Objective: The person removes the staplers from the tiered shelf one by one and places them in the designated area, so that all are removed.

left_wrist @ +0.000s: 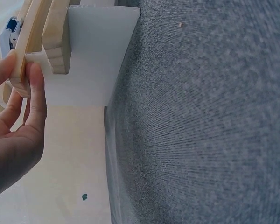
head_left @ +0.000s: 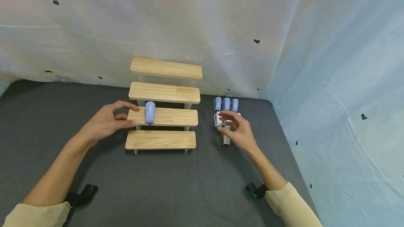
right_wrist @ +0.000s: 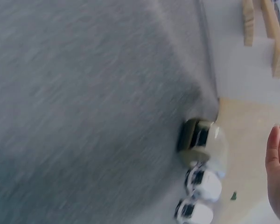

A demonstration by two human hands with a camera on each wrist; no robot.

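A stepped wooden display shelf [head_left: 161, 140] with pale boards on translucent side supports stands near the centre of the head view. My left hand [head_left: 105, 122] pinches the left end of its second board from the bottom; the left wrist view shows thumb and fingers [left_wrist: 36, 100] on either side of the wood. On that same board, close to the fingers, lies a periwinkle-blue mini stapler [head_left: 150, 112]. Over at the right, my right hand [head_left: 240, 130] hovers with bent, parted fingers and holds nothing. Beneath it are white mini staplers [head_left: 217, 119], partly hidden, and a beige one [head_left: 226, 140].
Three blue mini staplers [head_left: 226, 103] stand in a row behind the white ones. Dark grey cloth [head_left: 176, 188] covers the table. Pale fabric walls [head_left: 221, 20] rise behind and at the right. Black straps [head_left: 82, 195] hang at both wrists.
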